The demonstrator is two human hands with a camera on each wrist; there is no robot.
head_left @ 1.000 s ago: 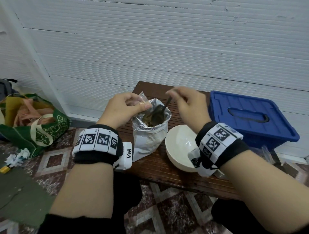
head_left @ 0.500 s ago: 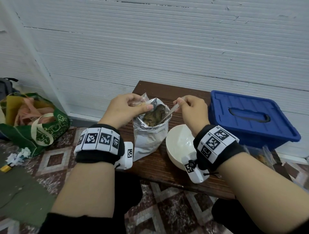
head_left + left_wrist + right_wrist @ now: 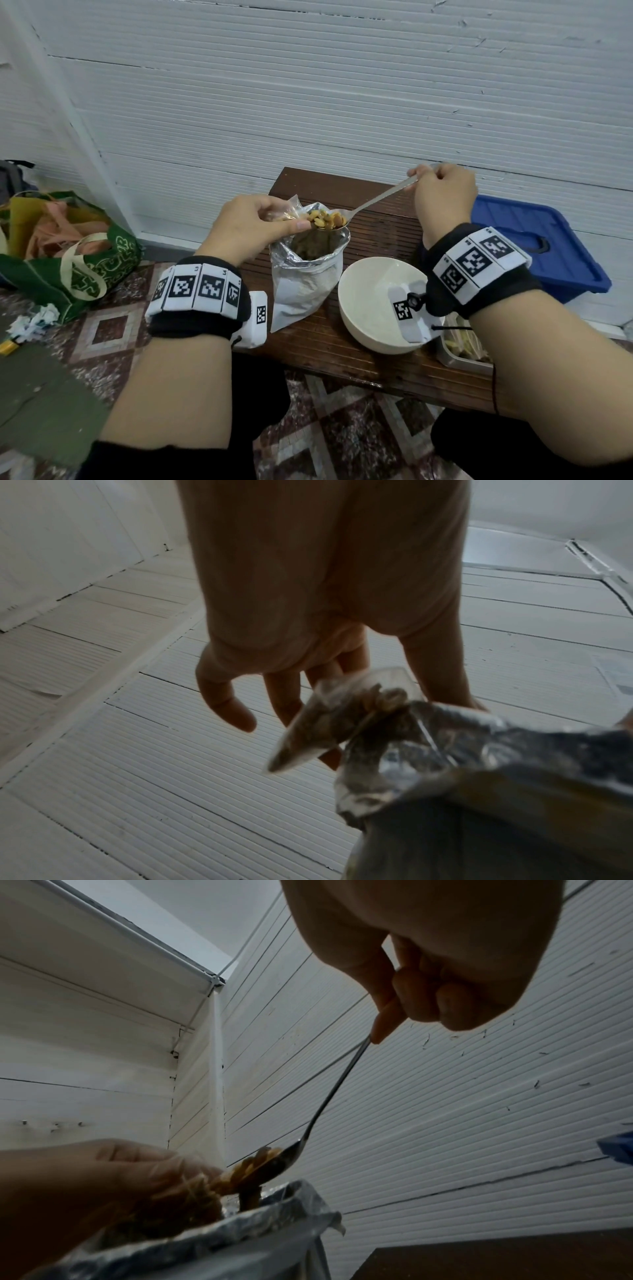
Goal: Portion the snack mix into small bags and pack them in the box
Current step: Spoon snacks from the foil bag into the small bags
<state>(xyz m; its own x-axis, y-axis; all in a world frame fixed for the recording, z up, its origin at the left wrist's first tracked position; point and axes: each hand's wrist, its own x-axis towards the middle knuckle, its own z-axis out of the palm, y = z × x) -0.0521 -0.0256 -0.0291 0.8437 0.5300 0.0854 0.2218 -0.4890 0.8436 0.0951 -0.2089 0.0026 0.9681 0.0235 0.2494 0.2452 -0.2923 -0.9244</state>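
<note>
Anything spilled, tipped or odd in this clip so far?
Nothing stands out. The right hand holds a spoon heaped with snack mix above the open foil bag, beside the small clear bag pinched by the left hand. No spill shows on the table.

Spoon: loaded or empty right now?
Loaded. The spoon bowl is heaped with snack mix above the open foil bag, right at the small clear bag pinched by the left hand.
</note>
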